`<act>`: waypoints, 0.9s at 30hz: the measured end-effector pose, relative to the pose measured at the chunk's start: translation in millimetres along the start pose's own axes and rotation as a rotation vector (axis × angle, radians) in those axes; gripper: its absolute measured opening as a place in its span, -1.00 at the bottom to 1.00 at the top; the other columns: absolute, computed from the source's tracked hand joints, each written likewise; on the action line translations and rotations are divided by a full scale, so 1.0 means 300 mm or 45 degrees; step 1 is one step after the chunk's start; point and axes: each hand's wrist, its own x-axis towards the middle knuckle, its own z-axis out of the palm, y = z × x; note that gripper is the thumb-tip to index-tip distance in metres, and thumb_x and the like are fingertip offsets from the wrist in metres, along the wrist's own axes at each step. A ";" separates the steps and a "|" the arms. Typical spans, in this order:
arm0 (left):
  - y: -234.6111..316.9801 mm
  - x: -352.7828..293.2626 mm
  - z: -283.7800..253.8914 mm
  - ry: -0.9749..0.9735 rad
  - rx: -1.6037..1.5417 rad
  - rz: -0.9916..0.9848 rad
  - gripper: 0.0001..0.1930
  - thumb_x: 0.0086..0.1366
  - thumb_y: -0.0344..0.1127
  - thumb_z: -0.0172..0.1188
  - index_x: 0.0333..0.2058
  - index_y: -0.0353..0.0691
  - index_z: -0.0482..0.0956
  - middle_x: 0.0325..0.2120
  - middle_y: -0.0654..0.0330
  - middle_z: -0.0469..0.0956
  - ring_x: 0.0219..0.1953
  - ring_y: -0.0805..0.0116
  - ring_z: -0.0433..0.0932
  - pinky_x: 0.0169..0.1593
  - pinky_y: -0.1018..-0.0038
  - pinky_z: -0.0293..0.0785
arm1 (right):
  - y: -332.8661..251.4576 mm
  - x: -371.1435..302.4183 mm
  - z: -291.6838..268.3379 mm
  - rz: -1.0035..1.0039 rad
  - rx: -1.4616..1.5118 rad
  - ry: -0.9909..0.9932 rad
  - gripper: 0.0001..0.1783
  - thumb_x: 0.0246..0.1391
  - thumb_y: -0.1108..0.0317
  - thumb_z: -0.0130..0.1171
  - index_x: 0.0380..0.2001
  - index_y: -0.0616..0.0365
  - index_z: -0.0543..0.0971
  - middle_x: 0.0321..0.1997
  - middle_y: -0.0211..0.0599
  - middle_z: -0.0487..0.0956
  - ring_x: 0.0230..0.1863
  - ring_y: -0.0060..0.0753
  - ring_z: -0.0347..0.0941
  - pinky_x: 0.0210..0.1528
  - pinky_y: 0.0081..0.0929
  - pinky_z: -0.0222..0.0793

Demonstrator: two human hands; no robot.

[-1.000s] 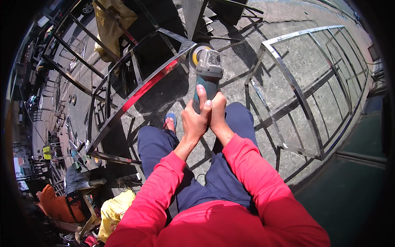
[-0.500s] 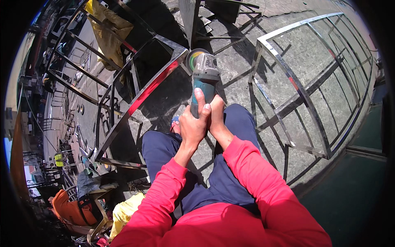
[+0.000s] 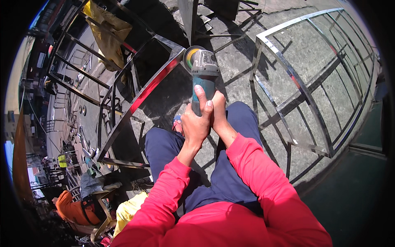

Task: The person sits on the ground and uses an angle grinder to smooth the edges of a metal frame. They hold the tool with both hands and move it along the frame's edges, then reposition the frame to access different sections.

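Observation:
An angle grinder with a teal body and grey head points away from me over the floor. My left hand is closed around the rear of its body, thumb lying along the top. Pressed against it, my right hand grips the same end from the right side; its fingers are partly hidden. The round disc on the grinder's left side is at the corner of a shiny metal frame. Whether disc and metal touch, I cannot tell.
Another barred metal frame stands on the concrete at right, casting long shadows. Yellowish cloth hangs over bars at the far left. A person in orange is at lower left, near scattered tools. A dark upright panel stands ahead.
The grinder head and disc have shifted slightly nearer and to the left, still beside the frame's corner. Both hands keep their grip. The whole view has moved a little.

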 end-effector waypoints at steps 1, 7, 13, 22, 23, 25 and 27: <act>-0.003 -0.009 0.003 -0.002 0.007 0.012 -0.17 0.16 0.38 0.19 -0.28 -0.56 0.57 -0.43 -0.30 0.62 -0.30 -0.19 0.67 -0.19 0.14 0.53 | 0.001 -0.016 0.000 0.037 -0.001 0.064 -0.48 0.20 -0.05 0.23 -0.55 0.23 0.54 -0.66 -0.34 0.53 -0.60 -0.54 0.44 -0.52 -0.40 0.36; -0.055 -0.019 0.024 0.015 -0.231 0.094 -0.17 0.18 0.39 0.13 -0.26 -0.55 0.56 -0.45 -0.23 0.61 -0.33 -0.08 0.66 -0.19 0.16 0.50 | -0.011 -0.029 -0.015 0.006 -0.131 0.040 -0.44 0.09 -0.07 0.35 -0.47 0.34 0.57 -0.58 -0.12 0.62 -0.55 -0.33 0.56 -0.44 -0.33 0.46; -0.117 -0.014 0.014 0.012 -0.338 0.127 -0.14 0.20 0.42 0.05 -0.25 -0.54 0.54 -0.44 -0.23 0.61 -0.33 -0.07 0.63 -0.20 0.13 0.46 | -0.014 -0.064 0.027 -0.101 -0.131 0.073 -0.47 0.10 -0.03 0.36 -0.45 0.34 0.58 -0.53 -0.09 0.64 -0.50 -0.30 0.59 -0.41 -0.31 0.49; -0.131 0.000 -0.009 0.036 -0.273 0.156 -0.19 0.18 0.39 0.13 -0.30 -0.52 0.55 -0.51 -0.25 0.60 -0.37 -0.16 0.65 -0.25 0.12 0.50 | 0.020 -0.060 0.055 -0.092 -0.120 0.073 -0.43 0.14 -0.07 0.31 -0.58 0.29 0.56 -0.68 -0.25 0.55 -0.63 -0.42 0.48 -0.52 -0.35 0.40; -0.127 -0.005 -0.011 0.027 -0.259 0.124 -0.20 0.17 0.37 0.16 -0.30 -0.52 0.55 -0.50 -0.27 0.60 -0.36 -0.17 0.66 -0.25 0.11 0.51 | 0.020 -0.064 0.058 -0.052 -0.180 0.085 -0.43 0.17 -0.07 0.28 -0.59 0.28 0.55 -0.69 -0.28 0.53 -0.64 -0.47 0.44 -0.54 -0.37 0.36; -0.123 -0.022 -0.018 -0.003 -0.249 0.084 -0.22 0.16 0.34 0.19 -0.31 -0.53 0.54 -0.49 -0.29 0.61 -0.35 -0.16 0.67 -0.24 0.11 0.52 | 0.022 -0.078 0.060 -0.116 -0.115 0.154 -0.45 0.19 -0.05 0.27 -0.61 0.24 0.55 -0.70 -0.35 0.50 -0.65 -0.52 0.40 -0.56 -0.39 0.33; -0.118 -0.020 -0.017 -0.005 -0.227 0.098 -0.18 0.16 0.39 0.15 -0.31 -0.54 0.54 -0.49 -0.29 0.60 -0.35 -0.13 0.66 -0.24 0.12 0.51 | 0.024 -0.076 0.058 -0.136 -0.110 0.136 -0.46 0.17 -0.04 0.29 -0.59 0.26 0.54 -0.68 -0.31 0.52 -0.63 -0.49 0.44 -0.54 -0.37 0.36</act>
